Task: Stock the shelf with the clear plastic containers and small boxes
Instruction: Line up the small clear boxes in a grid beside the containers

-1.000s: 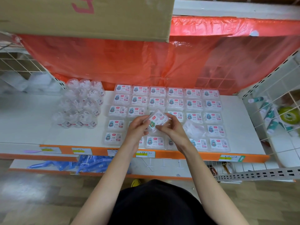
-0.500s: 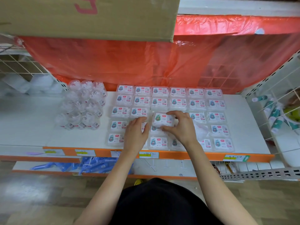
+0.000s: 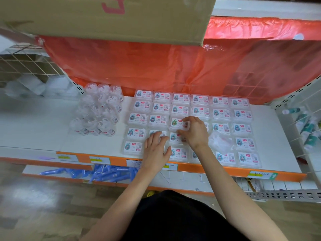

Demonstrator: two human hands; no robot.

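Several small clear boxes (image 3: 199, 100) with white labels lie in rows on the white shelf (image 3: 97, 141). One box with a green label (image 3: 176, 122) sits in the third row. My right hand (image 3: 194, 132) pinches its right edge between thumb and fingers. My left hand (image 3: 156, 146) rests flat with spread fingers on the boxes in the front rows. A cluster of round clear plastic containers (image 3: 99, 110) stands to the left of the boxes.
A crumpled clear plastic wrapper (image 3: 219, 141) lies among the boxes on the right. A cardboard box (image 3: 104, 16) hangs overhead, with red plastic sheeting (image 3: 156, 66) behind the shelf. Blue packets (image 3: 97, 173) lie on the lower shelf. A wire rack (image 3: 305, 126) with tubes stands at right.
The green-label box went from being held up in both hands down into the third row. My left hand let go and moved down to lie flat on the front boxes.
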